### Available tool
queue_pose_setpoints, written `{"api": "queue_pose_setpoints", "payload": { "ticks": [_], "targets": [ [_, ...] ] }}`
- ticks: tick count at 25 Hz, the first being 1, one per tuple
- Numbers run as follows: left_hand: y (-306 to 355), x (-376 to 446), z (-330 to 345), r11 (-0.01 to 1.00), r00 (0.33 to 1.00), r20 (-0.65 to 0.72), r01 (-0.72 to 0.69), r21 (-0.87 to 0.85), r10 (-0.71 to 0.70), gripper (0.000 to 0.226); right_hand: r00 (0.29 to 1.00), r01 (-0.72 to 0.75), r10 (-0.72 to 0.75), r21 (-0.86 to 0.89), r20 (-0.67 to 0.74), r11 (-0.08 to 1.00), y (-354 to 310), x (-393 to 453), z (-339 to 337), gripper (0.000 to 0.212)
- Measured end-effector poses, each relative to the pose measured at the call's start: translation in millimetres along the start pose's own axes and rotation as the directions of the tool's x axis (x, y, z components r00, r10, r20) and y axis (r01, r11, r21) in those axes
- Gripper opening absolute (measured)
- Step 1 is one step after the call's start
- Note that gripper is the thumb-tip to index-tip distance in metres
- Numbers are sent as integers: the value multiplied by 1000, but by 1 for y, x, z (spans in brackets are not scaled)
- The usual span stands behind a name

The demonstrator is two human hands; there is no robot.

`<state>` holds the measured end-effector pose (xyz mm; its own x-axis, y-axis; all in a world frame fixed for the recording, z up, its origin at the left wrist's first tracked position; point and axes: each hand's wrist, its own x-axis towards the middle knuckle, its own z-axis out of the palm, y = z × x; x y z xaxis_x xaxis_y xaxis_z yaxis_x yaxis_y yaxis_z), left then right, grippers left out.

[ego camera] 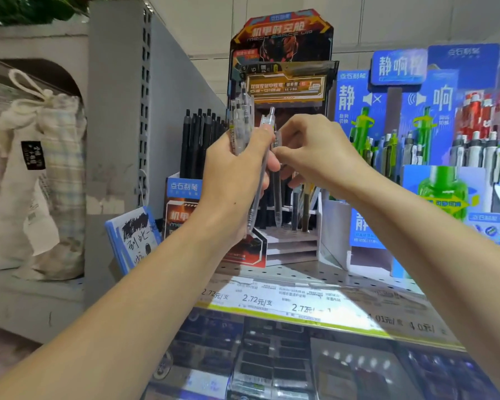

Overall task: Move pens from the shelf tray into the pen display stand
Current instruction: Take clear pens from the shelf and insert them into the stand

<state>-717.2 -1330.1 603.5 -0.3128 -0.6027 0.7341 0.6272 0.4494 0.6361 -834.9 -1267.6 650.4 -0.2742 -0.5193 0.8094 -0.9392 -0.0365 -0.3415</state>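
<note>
My left hand (237, 171) grips a bunch of clear-barrelled pens (241, 122), held upright in front of the pen display stand (282, 79), which has an orange and black header card. My right hand (315, 151) pinches a single clear pen (277, 203) near its top; its tip hangs just over the stand's stepped white base (289, 241). A few dark pens stand in the stand's holes behind my fingers. Part of the stand's slots is hidden by both hands.
Black pens (199, 140) fill a box left of the stand. Blue displays with green and white pens (416, 125) crowd the right. Price labels (272, 301) line the perforated shelf edge. Packaged pens lie on the shelf below (272, 365). A grey upright panel (119, 111) stands at the left.
</note>
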Motion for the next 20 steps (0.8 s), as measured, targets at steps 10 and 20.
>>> {"api": "queue_pose_setpoints", "payload": {
  "ticks": [10, 20],
  "targets": [
    [-6, 14, -14, 1000, 997, 81, 6, -21, -4, 27, 998, -48, 46, -64, -29, 997, 18, 9, 4, 28],
    [-20, 17, -27, 998, 992, 111, 59, -28, -56, 29, 1000, -8, 5, -102, -24, 995, 30, 9, 25, 31]
  ]
}}
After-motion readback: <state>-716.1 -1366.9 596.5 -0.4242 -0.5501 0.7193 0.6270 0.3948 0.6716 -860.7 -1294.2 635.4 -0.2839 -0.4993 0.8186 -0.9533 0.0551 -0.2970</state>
